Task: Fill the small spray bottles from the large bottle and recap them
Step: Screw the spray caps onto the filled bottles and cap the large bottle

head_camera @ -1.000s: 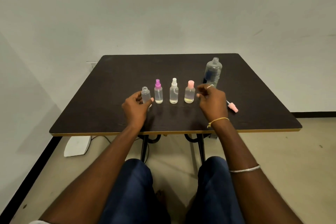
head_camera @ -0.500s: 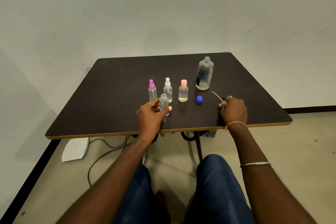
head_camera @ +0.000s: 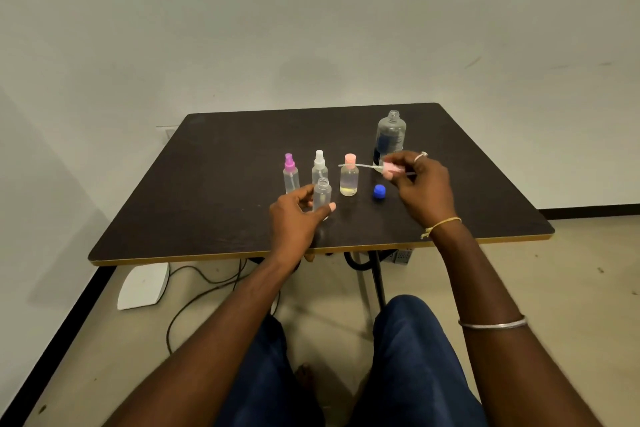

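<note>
near the front of the dark surface (head_camera: 207,201): an open bottle steadied, its spray cap brought over.
the left hand (head_camera: 298,215) curls round the open small bottle (head_camera: 322,196), upright just in front of the row, likely to keep its mouth still; the right hand (head_camera: 424,187) pinches the pink spray cap (head_camera: 391,168), dip tube level and pointing left, likely for threading in. counted: four small bottles, three capped (purple-capped bottle (head_camera: 291,175), white-capped bottle (head_camera: 319,166), pink-capped bottle (head_camera: 349,180)), one open; one large bottle (head_camera: 389,139), uncapped, behind the right hand; one blue cap (head_camera: 379,191) lying loose.
</note>
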